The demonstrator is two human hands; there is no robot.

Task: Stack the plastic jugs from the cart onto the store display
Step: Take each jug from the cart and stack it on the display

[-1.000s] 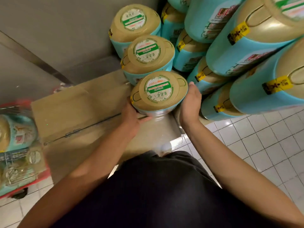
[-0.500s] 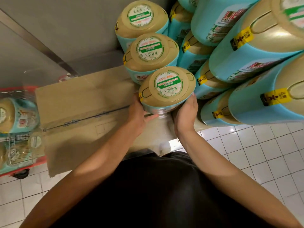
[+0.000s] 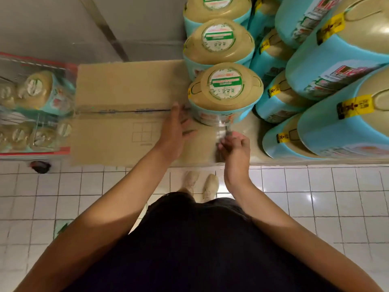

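Well, the front jug point(image 3: 225, 91) stands on the display ledge point(image 3: 255, 140) at 12 o'clock, the left hand point(image 3: 174, 131) spread loose at its 8 o'clock, the right hand point(image 3: 234, 148) curled at its 6 o'clock, its grasp impossible to tell.

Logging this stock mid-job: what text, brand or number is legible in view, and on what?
No text reads in full.
Round label on the front jug: green band, small print, blurred.
Yellow tag on a big jug: dark characters, illegible.
Red lettering on the upper jug: blurred, partly cut off.
Cardboard box: printed grid with a tiny line beneath, too small.
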